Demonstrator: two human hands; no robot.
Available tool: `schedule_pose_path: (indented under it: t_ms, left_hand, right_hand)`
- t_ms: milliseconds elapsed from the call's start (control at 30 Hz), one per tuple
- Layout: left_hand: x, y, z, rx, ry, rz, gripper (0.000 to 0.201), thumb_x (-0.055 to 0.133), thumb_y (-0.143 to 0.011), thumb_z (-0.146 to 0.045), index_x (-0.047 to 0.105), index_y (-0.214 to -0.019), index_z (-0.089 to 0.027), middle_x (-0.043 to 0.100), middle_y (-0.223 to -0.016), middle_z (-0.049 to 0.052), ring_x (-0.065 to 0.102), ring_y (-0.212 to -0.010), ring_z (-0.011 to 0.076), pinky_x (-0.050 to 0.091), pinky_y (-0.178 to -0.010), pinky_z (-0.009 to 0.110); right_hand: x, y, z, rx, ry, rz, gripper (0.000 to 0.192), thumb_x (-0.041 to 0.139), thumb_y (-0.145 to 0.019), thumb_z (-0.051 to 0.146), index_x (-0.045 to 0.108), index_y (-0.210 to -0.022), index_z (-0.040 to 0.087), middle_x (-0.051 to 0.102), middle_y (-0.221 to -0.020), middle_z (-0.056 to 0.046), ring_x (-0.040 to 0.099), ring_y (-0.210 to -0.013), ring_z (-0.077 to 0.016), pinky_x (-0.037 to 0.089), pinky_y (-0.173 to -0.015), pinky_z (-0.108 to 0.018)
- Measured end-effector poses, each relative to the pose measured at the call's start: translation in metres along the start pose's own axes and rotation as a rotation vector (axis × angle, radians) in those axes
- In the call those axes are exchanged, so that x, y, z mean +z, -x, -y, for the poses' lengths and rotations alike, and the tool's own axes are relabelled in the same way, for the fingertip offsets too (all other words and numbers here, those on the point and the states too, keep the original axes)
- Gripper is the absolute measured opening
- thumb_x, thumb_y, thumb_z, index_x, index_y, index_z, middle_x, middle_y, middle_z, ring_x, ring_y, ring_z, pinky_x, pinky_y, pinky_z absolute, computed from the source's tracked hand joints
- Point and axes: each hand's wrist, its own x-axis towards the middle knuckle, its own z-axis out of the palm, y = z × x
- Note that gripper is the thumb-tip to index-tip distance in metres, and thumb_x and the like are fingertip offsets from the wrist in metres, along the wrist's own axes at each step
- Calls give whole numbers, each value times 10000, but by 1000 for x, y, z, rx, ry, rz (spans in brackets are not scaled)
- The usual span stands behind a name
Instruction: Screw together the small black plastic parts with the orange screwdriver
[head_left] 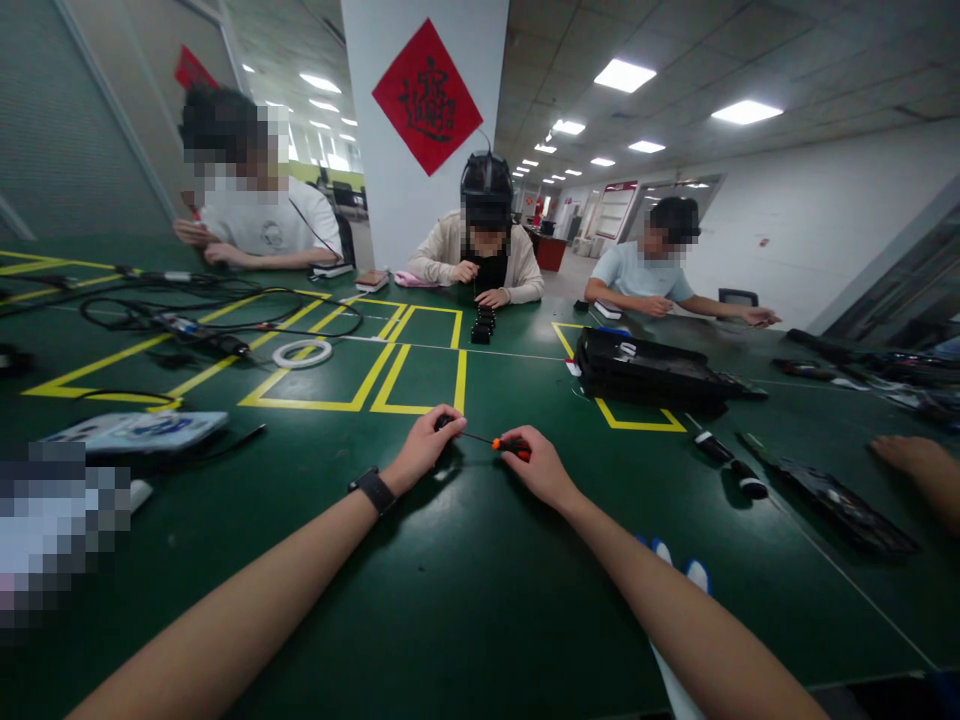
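Observation:
In the middle of the green table (pixel 450 580), my right hand (pixel 541 465) is closed round the orange and black handle of a screwdriver (pixel 517 448). Its thin shaft points left, and the tip reaches my left hand (pixel 426 445). That hand, with a dark watch on the wrist, is closed on a small black part (pixel 444 422). Fingers cover much of the part, so its kind cannot be made out. Whether the tip sits in the part or only touches it is too small to tell.
Yellow tape outlines (pixel 416 408) mark the table ahead. A white ring (pixel 301 353) and black cables (pixel 217 300) lie left; a black casing (pixel 649 368), dark cylinders (pixel 748 480) and a flat panel (pixel 840 505) lie right. Several people sit around; another person's hand (pixel 911 460) rests far right.

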Motion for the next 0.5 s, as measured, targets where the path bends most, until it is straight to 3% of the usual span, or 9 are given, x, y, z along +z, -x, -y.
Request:
schedule_pose_path:
  t_ms: [100,300,400,500]
  left_hand:
    - [0,0,1,14,-12,0,250,515,-754,-427,564,-808,-188,566,-679,-17,514,-640,137,377,-620,248]
    - [0,0,-1,0,-6,2,248,516,-751,-431,561,-800,-192,571,-673,-16,529,-655,146,385,-632,251]
    - [1,0,-1,-2,9,-3,244,513,-752,-428,560,-798,-193,571,-670,-17,527,-650,143,386,-628,249]
    - [2,0,-1,-11,16,-18,243,516,-745,-428,563,-794,-194,569,-663,-18,525,-639,142,385,-618,247]
  right_hand:
    - [0,1,1,29,-24,-29,210,593,-736,228,568,-940,188,568,-966,-42,527,-904,-171,407,-837,-339]
    - [0,-1,2,18,-7,-14,188,448,-845,249,621,-884,185,584,-914,-55,527,-889,-165,402,-834,-332]
    - [-1,-1,2,13,-11,-8,138,529,-793,250,610,-883,183,582,-908,-48,531,-866,-167,409,-825,-336]
    - [-2,1,4,35,-48,-21,240,613,-719,257,578,-947,189,574,-942,-41,534,-877,-171,417,-825,-340]
